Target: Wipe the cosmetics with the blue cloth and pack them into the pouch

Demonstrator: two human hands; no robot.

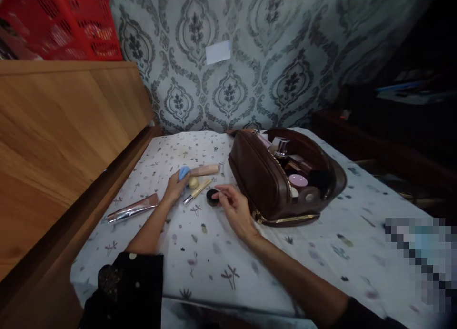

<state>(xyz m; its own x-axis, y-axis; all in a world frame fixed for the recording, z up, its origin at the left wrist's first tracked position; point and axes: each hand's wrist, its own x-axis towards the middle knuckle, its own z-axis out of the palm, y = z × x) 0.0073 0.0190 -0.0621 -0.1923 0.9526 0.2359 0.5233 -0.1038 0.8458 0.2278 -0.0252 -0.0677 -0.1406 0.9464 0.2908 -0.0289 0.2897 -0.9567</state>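
Observation:
My left hand [174,185] is closed on a small light-blue thing [184,172], its kind not clear. A beige tube [206,170] lies right beyond it; whether the two touch I cannot tell. Close to those fingers sit a small round yellowish thing [193,182] and a slim yellow tube with a silver end [197,191]. My right hand [233,206] has its fingertips on a small round black jar [212,198] standing on the table. Just to the right, a brown makeup bag [255,172] lies unzipped, with a pink round compact [298,180] and a silver-capped bottle [282,147] inside.
A silver and pinkish tube [133,209] lies at the left on the patterned white tablecloth [200,281]. Wooden furniture [71,129] borders the table's left side, with a red basket [85,29] on top. Patterned wallpaper [228,88] stands behind. Dark furniture [357,138] is at the right.

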